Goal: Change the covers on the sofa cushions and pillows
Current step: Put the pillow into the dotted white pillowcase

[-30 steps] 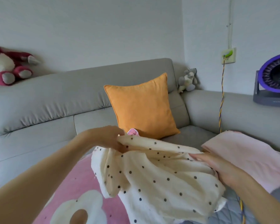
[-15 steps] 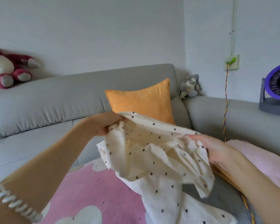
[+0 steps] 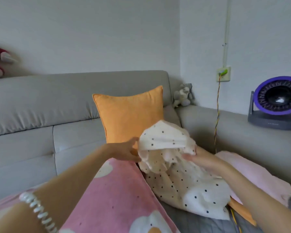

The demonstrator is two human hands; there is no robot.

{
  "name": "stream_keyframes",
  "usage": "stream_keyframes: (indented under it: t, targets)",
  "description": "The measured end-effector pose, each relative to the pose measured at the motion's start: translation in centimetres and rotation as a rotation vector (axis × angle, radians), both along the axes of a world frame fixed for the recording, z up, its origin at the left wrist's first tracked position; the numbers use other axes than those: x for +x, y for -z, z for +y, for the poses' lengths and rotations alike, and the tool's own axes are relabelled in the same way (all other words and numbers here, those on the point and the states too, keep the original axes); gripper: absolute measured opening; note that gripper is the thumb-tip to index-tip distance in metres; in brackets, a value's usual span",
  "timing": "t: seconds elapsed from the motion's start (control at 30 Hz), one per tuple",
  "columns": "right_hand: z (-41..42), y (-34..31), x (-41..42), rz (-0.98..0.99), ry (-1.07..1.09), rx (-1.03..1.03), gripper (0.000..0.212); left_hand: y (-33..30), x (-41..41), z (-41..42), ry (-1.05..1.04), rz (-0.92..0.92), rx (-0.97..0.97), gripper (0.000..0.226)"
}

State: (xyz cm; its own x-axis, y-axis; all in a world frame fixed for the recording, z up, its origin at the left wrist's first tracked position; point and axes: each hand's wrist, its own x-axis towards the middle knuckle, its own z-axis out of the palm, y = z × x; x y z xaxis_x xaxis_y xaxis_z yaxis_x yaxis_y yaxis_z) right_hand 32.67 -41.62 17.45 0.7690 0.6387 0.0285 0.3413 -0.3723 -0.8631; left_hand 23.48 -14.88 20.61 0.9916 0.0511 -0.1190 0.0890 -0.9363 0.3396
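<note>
A cream cover with black dots [image 3: 178,179] is bunched in front of me on the grey sofa [image 3: 40,135]. My left hand [image 3: 124,151] pinches its left edge just below the orange pillow [image 3: 131,115]. My right hand [image 3: 200,158] grips the gathered right edge, and the fabric's top fold arches between both hands. The cover's lower part trails down over the seat. A pink pillow with white flowers [image 3: 118,199] lies at the front, under my left forearm.
A pale pink cloth [image 3: 252,174] lies to the right on the sofa, with an orange piece [image 3: 242,211] peeking from beneath. A purple fan [image 3: 277,101] stands on the right armrest. A braided cable [image 3: 217,115] hangs from a wall socket. Plush toys sit on the backrest.
Both hands moved closer together and to the right, gathering the dotted cover into a tighter bunch. The view tilted so the pink flowered pillow fills more of the front.
</note>
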Motion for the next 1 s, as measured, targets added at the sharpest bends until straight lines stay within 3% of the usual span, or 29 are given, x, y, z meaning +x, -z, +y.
stream_keyframes:
  t: [0.03, 0.1, 0.17, 0.23, 0.27, 0.33, 0.4, 0.5, 0.6, 0.73, 0.93, 1.0]
  targets:
    - [-0.1, 1.3, -0.5, 0.001, -0.055, -0.24, 0.039, 1.3, -1.2, 1.1, -0.002, 0.127, 0.038, 0.067]
    - [-0.1, 3.0, -1.5, -0.15, -0.03, -0.531, 0.063, 2.6, -3.9, 4.1, -0.098, 0.127, 0.075, 0.056]
    - [0.7, 3.9, -3.5, -0.251, 0.073, -0.441, 0.075, 3.3, -6.8, 8.0, -0.294, 0.02, 0.104, 0.051]
    - [2.1, 4.6, -6.4, -0.25, 0.089, -0.304, 0.065, 3.9, -10.0, 11.9, -0.434, -0.008, 0.061, 0.063]
    - [3.0, 5.4, -7.4, -0.196, 0.048, -0.299, 0.064, 4.3, -11.4, 13.3, -0.485, 0.001, 0.033, 0.072]
    - [5.1, 7.5, -9.2, -0.066, -0.079, -0.285, 0.087, 5.4, -14.0, 15.3, -0.585, 0.037, -0.017, 0.086]
    - [7.1, 9.4, -10.6, 0.074, -0.168, -0.133, 0.102, 6.6, -15.9, 16.4, -0.635, 0.108, -0.064, 0.099]
    - [9.6, 10.4, -12.5, 0.217, -0.161, 0.14, 0.088, 8.6, -17.7, 17.1, -0.583, 0.145, -0.05, 0.1]
    - [11.9, 10.8, -14.0, 0.159, -0.059, 0.166, 0.051, 8.6, -19.4, 17.4, -0.554, -0.014, 0.131, 0.07]
    - [15.5, 11.0, -17.1, 0.224, -0.04, 0.121, 0.047, 5.7, -22.4, 18.9, -0.607, -0.187, 0.316, 0.039]
    - [22.2, 11.0, -22.8, 0.321, -0.207, 0.234, 0.032, 2.4, -31.2, 22.5, -0.791, -0.276, 0.469, 0.03]
    - [24.9, 11.1, -24.3, 0.302, -0.276, 0.199, 0.034, 2.8, -34.5, 23.8, -0.86, -0.2, 0.512, 0.029]
